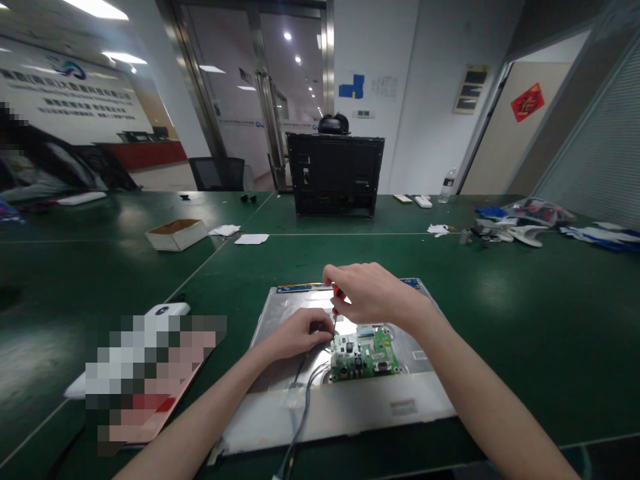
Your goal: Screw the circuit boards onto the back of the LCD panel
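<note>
A flat metal display panel (287,303) lies on the green table in front of me. On it sits a green circuit board (367,357), with grey cables (306,407) running from its left side toward the front edge. My right hand (367,290) is closed around the red and black handle of a screwdriver (337,300), whose shaft points down at the board's upper left corner. My left hand (307,331) rests on the panel beside that corner, thumb and fingers pinched close to the screwdriver tip. What the left fingers hold, if anything, is hidden.
A black monitor housing (336,173) stands upright at the back. To the left are an open box (177,235), paper pieces (251,239), a white device (167,309) and a pink, partly blurred item (195,353). Bagged parts and gloves (537,212) lie at far right, near a bottle (447,185).
</note>
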`<state>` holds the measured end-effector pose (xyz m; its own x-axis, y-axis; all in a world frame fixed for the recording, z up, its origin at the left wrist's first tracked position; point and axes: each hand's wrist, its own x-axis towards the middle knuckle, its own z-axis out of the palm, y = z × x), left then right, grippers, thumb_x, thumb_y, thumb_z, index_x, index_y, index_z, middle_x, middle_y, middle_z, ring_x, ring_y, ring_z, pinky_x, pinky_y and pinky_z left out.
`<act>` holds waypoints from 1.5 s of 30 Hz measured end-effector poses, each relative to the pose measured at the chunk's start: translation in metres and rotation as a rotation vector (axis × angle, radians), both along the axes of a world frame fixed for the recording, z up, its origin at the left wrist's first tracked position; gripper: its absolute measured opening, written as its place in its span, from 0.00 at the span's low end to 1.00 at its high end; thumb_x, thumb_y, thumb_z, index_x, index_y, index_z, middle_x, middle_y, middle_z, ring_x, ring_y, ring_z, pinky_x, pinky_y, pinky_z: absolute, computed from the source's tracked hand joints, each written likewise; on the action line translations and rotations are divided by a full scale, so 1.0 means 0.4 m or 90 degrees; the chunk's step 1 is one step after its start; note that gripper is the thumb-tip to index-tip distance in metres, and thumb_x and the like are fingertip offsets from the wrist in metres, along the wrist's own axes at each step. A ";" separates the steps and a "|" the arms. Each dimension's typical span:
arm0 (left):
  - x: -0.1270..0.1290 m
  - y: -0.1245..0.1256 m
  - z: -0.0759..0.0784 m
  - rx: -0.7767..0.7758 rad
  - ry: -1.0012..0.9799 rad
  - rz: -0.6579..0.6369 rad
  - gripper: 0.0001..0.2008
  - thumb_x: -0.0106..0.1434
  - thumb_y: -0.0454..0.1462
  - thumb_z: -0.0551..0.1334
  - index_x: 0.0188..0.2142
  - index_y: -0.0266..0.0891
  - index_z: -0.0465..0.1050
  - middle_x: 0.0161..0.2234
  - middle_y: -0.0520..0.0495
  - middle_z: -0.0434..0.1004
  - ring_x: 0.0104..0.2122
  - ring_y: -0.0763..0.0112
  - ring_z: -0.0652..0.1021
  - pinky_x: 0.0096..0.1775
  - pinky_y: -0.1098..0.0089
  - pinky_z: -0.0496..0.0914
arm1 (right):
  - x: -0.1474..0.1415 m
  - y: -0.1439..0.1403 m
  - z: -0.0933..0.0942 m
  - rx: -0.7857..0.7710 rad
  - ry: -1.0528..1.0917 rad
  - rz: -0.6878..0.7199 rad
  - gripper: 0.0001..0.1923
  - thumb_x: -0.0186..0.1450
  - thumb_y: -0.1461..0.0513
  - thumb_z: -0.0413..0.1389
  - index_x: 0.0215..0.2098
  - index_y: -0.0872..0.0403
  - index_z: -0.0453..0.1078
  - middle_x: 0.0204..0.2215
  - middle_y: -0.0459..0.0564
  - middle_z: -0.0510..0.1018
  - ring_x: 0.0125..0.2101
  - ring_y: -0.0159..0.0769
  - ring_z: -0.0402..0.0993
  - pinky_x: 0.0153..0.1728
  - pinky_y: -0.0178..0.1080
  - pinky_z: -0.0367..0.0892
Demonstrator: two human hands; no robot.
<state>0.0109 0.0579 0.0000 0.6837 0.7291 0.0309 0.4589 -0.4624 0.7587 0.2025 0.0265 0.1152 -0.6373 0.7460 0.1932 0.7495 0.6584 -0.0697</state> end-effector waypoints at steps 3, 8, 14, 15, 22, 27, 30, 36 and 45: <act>0.001 -0.002 0.004 -0.007 0.005 0.004 0.03 0.57 0.33 0.61 0.30 0.37 0.75 0.27 0.51 0.75 0.30 0.69 0.74 0.34 0.71 0.66 | -0.007 0.005 0.000 0.018 -0.022 -0.027 0.09 0.66 0.60 0.53 0.44 0.54 0.65 0.33 0.50 0.80 0.28 0.34 0.71 0.23 0.37 0.45; 0.002 -0.001 0.004 -0.027 0.001 0.004 0.03 0.57 0.32 0.62 0.30 0.37 0.75 0.29 0.50 0.77 0.32 0.68 0.75 0.36 0.70 0.67 | -0.011 0.004 0.006 0.002 -0.034 -0.026 0.11 0.67 0.54 0.54 0.40 0.53 0.67 0.30 0.48 0.78 0.28 0.33 0.70 0.24 0.36 0.47; 0.000 0.005 -0.009 -0.025 -0.011 0.006 0.03 0.57 0.32 0.61 0.31 0.37 0.75 0.29 0.51 0.76 0.31 0.69 0.74 0.35 0.71 0.67 | 0.000 -0.005 0.006 -0.015 0.009 0.029 0.10 0.62 0.60 0.56 0.41 0.54 0.66 0.36 0.50 0.78 0.30 0.33 0.69 0.25 0.36 0.49; -0.001 0.007 -0.012 -0.020 -0.008 0.007 0.03 0.57 0.32 0.61 0.31 0.37 0.74 0.28 0.52 0.75 0.31 0.69 0.73 0.35 0.71 0.67 | 0.002 -0.006 0.005 -0.016 0.011 0.034 0.10 0.61 0.61 0.55 0.41 0.55 0.66 0.36 0.50 0.78 0.30 0.33 0.69 0.25 0.36 0.49; -0.002 0.004 -0.010 -0.002 -0.007 -0.001 0.03 0.57 0.33 0.61 0.31 0.37 0.74 0.28 0.51 0.75 0.31 0.69 0.73 0.35 0.70 0.66 | 0.001 -0.005 0.002 -0.021 0.005 0.016 0.10 0.63 0.64 0.52 0.44 0.55 0.64 0.37 0.51 0.79 0.29 0.32 0.68 0.25 0.36 0.48; 0.002 -0.002 0.003 -0.017 0.005 0.004 0.03 0.57 0.33 0.61 0.30 0.37 0.75 0.30 0.50 0.77 0.32 0.68 0.75 0.37 0.70 0.68 | -0.009 0.000 0.006 0.003 -0.021 -0.008 0.09 0.66 0.57 0.55 0.41 0.53 0.67 0.31 0.49 0.79 0.27 0.33 0.69 0.24 0.36 0.46; 0.002 -0.001 0.003 -0.010 0.008 0.004 0.03 0.58 0.33 0.61 0.30 0.38 0.75 0.31 0.50 0.78 0.34 0.67 0.75 0.37 0.69 0.68 | -0.013 0.001 0.008 0.002 -0.030 -0.016 0.10 0.68 0.55 0.54 0.38 0.53 0.68 0.30 0.48 0.79 0.27 0.32 0.69 0.24 0.36 0.46; -0.002 0.009 -0.013 -0.018 0.000 0.002 0.03 0.57 0.33 0.62 0.32 0.37 0.74 0.29 0.51 0.76 0.31 0.69 0.74 0.35 0.70 0.67 | -0.004 -0.008 0.010 -0.024 0.008 0.033 0.08 0.63 0.59 0.55 0.39 0.55 0.67 0.36 0.49 0.78 0.30 0.32 0.69 0.25 0.36 0.48; 0.001 0.007 -0.008 -0.021 0.006 0.006 0.03 0.57 0.32 0.62 0.30 0.38 0.74 0.29 0.51 0.76 0.32 0.68 0.75 0.36 0.70 0.67 | -0.008 -0.001 0.008 0.003 -0.015 -0.004 0.08 0.65 0.60 0.54 0.43 0.54 0.68 0.35 0.49 0.80 0.29 0.33 0.70 0.25 0.36 0.47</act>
<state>0.0112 0.0606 -0.0033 0.6773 0.7357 0.0008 0.4696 -0.4332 0.7693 0.1992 0.0261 0.1183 -0.6372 0.7488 0.1823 0.7548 0.6541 -0.0488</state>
